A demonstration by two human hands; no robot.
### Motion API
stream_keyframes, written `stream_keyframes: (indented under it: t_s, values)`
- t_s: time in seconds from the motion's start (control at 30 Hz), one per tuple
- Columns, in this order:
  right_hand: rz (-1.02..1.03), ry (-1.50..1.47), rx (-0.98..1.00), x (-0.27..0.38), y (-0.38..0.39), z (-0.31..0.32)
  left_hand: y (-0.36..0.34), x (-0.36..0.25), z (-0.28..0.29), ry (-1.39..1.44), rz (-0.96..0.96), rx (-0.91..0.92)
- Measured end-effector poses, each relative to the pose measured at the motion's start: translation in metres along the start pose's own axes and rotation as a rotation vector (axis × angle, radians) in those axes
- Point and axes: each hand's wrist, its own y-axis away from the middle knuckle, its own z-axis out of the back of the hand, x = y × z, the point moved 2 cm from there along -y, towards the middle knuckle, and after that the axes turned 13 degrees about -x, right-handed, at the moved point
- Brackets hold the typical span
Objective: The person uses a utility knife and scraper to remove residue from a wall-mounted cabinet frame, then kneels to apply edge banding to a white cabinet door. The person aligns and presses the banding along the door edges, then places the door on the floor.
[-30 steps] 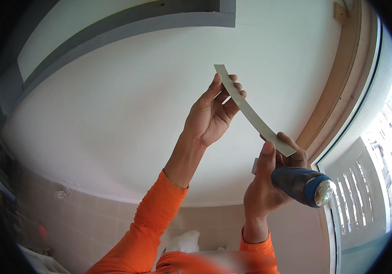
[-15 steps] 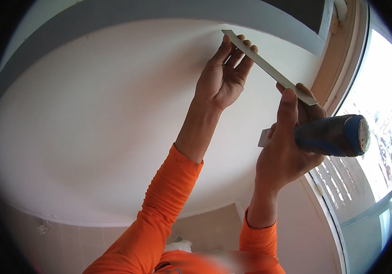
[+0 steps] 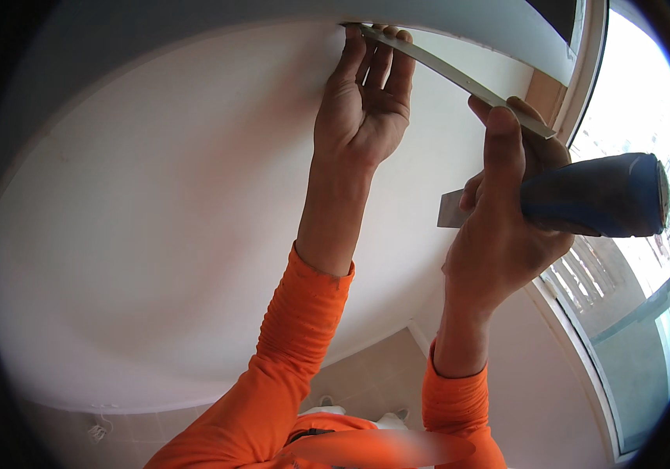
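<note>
While your left hand (image 3: 362,109) pinches the pale strip (image 3: 453,73) near the grey beam (image 3: 468,27), the strip's long axis slants down-right to your right hand (image 3: 500,207), which pinches that end and grips a blue-handled tool (image 3: 593,195).

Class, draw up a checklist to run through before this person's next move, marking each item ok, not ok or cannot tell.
1. Left hand holding the upper end of the strip: ok.
2. Right hand holding its lower end: ok.
3. Right hand free of other things: not ok, it also holds a blue-and-dark handle.
4. Strip's upper end touching the grey beam: cannot tell.
5. Orange sleeves clear of the strip: ok.
</note>
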Motion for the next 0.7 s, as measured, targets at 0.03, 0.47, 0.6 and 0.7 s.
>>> stream_keyframes:
  t_s: [0.03,0.47,0.6,0.7]
  values:
    - [-0.003,0.007,0.005,0.001,0.0,-0.001,0.001,-0.001,-0.003,0.007,0.01,0.037]
    - [0.018,-0.024,-0.028,0.009,-0.002,-0.002,-0.007,-0.003,0.0,0.096,0.121,0.108]
    - [0.014,-0.024,-0.024,0.012,-0.004,-0.004,-0.007,-0.006,-0.002,0.126,0.177,0.138]
    - [0.058,0.036,-0.061,0.012,-0.006,-0.003,-0.006,-0.006,-0.001,0.146,0.219,0.133]
